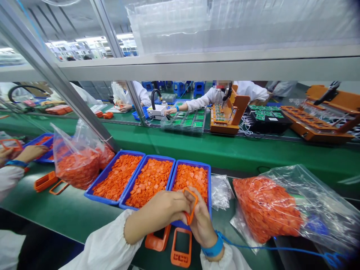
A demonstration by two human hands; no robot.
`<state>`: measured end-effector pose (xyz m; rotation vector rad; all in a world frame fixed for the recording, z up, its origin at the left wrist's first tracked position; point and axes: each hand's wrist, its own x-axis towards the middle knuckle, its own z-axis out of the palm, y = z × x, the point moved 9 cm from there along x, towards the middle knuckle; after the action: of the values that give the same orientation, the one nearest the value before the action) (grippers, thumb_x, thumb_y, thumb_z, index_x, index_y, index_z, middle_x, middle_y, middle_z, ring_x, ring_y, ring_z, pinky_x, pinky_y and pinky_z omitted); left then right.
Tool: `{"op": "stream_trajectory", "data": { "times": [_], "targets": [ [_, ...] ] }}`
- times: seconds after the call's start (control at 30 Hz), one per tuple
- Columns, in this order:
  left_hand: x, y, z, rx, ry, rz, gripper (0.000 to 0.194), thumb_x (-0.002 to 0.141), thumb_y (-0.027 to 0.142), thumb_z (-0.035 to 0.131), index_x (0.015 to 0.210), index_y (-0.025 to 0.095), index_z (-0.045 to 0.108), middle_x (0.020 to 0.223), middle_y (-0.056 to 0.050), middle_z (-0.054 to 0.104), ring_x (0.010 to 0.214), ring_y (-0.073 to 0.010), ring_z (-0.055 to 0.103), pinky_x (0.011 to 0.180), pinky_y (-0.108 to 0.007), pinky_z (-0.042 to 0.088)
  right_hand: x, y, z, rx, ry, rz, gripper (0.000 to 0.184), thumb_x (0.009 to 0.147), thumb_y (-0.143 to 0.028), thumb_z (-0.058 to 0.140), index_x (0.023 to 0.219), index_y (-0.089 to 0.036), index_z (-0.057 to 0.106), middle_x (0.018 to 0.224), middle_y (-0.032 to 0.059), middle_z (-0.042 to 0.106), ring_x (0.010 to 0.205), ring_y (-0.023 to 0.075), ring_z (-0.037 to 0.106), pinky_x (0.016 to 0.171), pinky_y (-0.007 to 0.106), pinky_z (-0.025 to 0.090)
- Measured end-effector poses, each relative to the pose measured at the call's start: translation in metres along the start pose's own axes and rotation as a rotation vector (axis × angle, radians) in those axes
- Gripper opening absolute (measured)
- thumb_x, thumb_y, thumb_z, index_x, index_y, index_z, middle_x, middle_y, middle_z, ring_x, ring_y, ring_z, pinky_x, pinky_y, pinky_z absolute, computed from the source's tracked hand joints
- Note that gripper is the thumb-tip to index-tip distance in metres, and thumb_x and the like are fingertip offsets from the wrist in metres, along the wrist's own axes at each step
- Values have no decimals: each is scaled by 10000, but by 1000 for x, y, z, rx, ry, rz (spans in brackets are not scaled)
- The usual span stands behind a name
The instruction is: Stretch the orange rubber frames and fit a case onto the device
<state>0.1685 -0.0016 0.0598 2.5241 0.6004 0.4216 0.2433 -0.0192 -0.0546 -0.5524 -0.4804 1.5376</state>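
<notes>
Between both hands is an orange plastic frame (194, 209), held tilted above the front of the blue trays. The fingers of my left hand (165, 208) are closed on its near side. My right hand (203, 221), with a blue wrist strap, grips its other side, partly behind it. Under the hands lie two orange plastic housings (181, 248), each with a window opening; my left forearm overlaps one. Small orange parts fill the right tray (209, 180), the middle tray (147, 156) and the left tray (119, 153). Any small piece between the fingertips is too hidden to tell.
A clear bag of orange parts (267, 210) lies at right, and another bag (78, 165) at left. Crumpled plastic bags (221, 191) sit beside the right tray. A co-worker's hand (33, 153) is at far left. Orange fixtures (225, 125) stand on the line opposite.
</notes>
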Motion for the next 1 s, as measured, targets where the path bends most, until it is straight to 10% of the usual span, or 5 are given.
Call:
{"op": "stream_trajectory", "data": {
  "times": [0.57, 0.8, 1.0],
  "targets": [
    [-9, -6, 18, 111, -156, -167, 129, 898, 192, 802, 788, 258, 799, 826, 34, 834, 758, -194, 791, 682, -241, 535, -3, 16, 1, -69, -92, 129, 638, 703, -576, 943, 1232, -263, 772, 1230, 125, 824, 1147, 286, 760, 1078, 424, 523],
    [-35, 5, 2, 19, 205, -52, 302, 1005, 438, 691, 1226, 234, 719, 1163, -51, 829, 1058, -210, 798, 898, -256, 603, -1, 6, 15, 367, -111, 207, 403, 785, -431, 915, 1139, -309, 766, 1142, 86, 845, 1038, 241, 783, 943, 373, 585],
    [-58, 15, 1, 55, 412, 8, 157, 1070, 298, 607, 1167, 233, 713, 1119, -42, 843, 1014, -160, 813, 865, -212, 607, -7, 11, 20, 472, -173, 346, 401, 735, -344, 947, 1102, -310, 787, 1155, 82, 836, 964, 233, 776, 850, 360, 596]
  ]
}}
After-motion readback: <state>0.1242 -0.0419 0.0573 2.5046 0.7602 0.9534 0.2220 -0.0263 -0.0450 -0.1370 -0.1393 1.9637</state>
